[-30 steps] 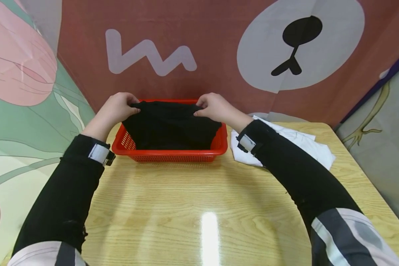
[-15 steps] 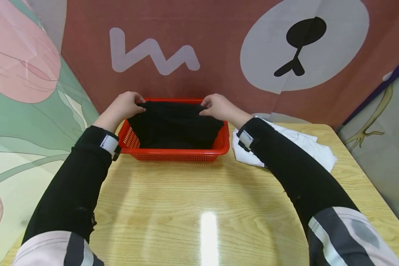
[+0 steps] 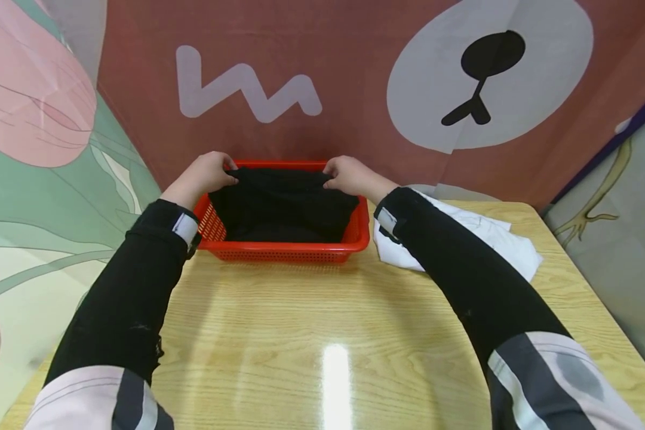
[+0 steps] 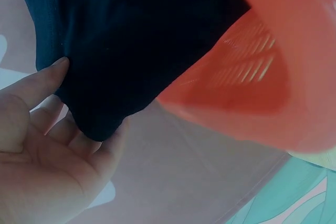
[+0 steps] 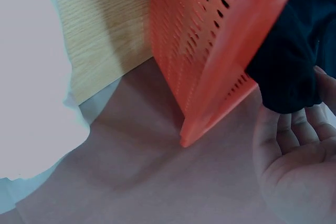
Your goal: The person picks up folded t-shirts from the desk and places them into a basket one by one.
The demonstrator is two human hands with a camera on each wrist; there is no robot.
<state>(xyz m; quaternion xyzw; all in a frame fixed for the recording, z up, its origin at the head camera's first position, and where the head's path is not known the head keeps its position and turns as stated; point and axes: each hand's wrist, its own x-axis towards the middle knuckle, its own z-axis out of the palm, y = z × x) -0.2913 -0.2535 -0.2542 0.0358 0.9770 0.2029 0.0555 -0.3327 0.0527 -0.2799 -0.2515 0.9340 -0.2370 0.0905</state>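
Observation:
A black cloth (image 3: 287, 206), perhaps a garment, hangs between both hands inside a red plastic basket (image 3: 279, 246) with slotted walls. At the cloth's upper left edge the left hand (image 3: 206, 173) pinches it between thumb and fingers. The right hand (image 3: 352, 176) pinches the upper right edge the same way. In the left wrist view, the left thumb presses on the black fabric (image 4: 136, 40) and the fingers lie behind it. The right wrist view has the right hand (image 5: 299, 166) gripping a gathered edge beside the basket's rim. The cloth's lower part is hidden by the basket's front wall.
White folded cloth (image 3: 494, 242) lies on the wooden table (image 3: 279, 334) to the right of the basket, partly behind the right forearm. A brown printed curtain (image 3: 349, 54) hangs directly behind the basket.
Both hands keep their pinch on the black cloth, which has sunk very slightly. Basket and left hand appear shifted a little to the right in view since one second ago.

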